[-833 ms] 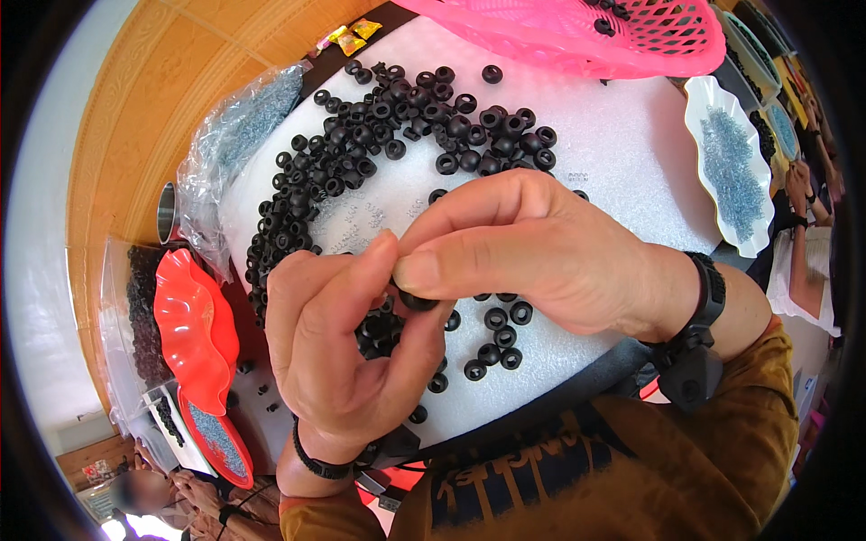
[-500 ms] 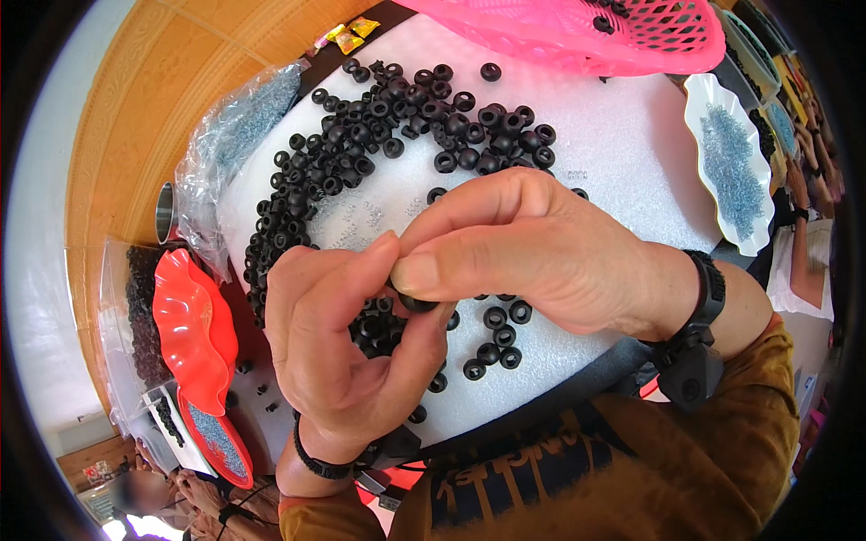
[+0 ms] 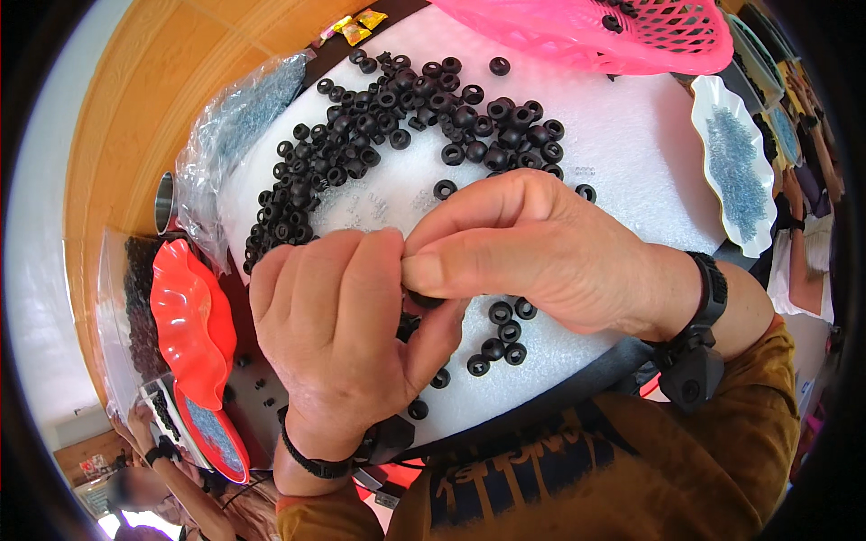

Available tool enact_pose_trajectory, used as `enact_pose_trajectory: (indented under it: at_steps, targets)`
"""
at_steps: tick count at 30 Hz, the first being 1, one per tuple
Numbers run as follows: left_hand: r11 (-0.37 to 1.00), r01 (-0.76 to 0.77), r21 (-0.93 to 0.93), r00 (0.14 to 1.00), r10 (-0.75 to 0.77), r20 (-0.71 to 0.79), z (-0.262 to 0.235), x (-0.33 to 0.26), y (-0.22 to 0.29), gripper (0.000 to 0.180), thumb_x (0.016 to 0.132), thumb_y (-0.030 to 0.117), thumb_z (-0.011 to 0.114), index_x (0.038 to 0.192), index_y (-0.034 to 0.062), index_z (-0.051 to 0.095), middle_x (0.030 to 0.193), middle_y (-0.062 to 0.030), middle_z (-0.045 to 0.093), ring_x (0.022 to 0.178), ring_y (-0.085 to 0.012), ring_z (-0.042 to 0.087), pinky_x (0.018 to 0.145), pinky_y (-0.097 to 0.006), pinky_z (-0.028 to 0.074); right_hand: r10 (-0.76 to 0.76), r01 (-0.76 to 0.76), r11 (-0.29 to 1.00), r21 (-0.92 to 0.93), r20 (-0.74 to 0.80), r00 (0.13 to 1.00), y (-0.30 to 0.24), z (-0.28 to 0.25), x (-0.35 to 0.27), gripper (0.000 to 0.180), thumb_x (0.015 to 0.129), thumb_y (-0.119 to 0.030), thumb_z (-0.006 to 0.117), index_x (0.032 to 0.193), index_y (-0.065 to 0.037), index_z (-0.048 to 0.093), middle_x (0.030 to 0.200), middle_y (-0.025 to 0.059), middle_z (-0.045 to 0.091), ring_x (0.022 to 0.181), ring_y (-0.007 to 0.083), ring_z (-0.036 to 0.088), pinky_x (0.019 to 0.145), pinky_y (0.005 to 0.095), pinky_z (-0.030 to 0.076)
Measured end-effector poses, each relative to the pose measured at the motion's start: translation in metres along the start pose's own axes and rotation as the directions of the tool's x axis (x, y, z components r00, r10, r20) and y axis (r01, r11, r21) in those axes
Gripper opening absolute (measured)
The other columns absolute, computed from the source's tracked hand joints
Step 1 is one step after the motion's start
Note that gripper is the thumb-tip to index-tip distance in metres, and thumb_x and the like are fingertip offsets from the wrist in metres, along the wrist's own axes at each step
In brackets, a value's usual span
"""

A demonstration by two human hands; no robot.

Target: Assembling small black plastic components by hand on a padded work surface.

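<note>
My left hand (image 3: 334, 334) and my right hand (image 3: 550, 257) meet over a white foam sheet (image 3: 631, 171). Between their fingertips is a small round black part (image 3: 424, 299), mostly hidden by the fingers. The right thumb and forefinger pinch at its upper side, while the left thumb lies under it and the left fingers curl over. Beyond the hands spreads a heap of round black parts with holes (image 3: 465, 116). Tiny clear pieces (image 3: 356, 209) lie inside the curve of that heap. Several more black parts (image 3: 492, 350) sit nearer me, right of the left hand.
A pink basket (image 3: 559, 50) stands at the back and a white scalloped dish (image 3: 708, 95) of clear pieces at the right. Leftward are a plastic bag (image 3: 244, 117), a metal cup (image 3: 164, 203) and red wavy dishes (image 3: 185, 307). Another person's arm (image 3: 185, 491) shows at lower left.
My left hand has turned so its back faces up, with the fingers curled closer together. My right hand keeps its pinch almost in place. The other person's arm at lower left has moved.
</note>
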State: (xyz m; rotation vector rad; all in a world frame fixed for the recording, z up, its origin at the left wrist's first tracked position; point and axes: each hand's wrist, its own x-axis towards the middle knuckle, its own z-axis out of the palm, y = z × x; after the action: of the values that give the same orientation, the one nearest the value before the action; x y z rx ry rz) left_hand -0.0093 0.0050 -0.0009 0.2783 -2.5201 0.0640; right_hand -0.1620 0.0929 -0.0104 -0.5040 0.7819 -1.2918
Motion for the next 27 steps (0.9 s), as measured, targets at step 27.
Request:
enact_pose_trajectory:
  at_steps: [27]
  targets:
    - [0.991, 0.067, -0.115, 0.996, -0.059, 0.066, -0.002, -0.007, -0.008, 0.031, 0.072, 0.021, 0.069, 0.089, -0.0022, 0.057, 0.073, -0.0119, 0.055, 0.061, -0.0286, 0.054, 0.055, -0.037, 0.044, -0.017, 0.012, 1.0, 0.026, 0.218, 0.976, 0.006, -0.011, 0.001, 0.027, 0.091, -0.023, 0.058, 0.1, 0.002, 0.067, 0.093, 0.0057, 0.066, 0.088, 0.0084, 0.058, 0.079, 0.0235, 0.046]
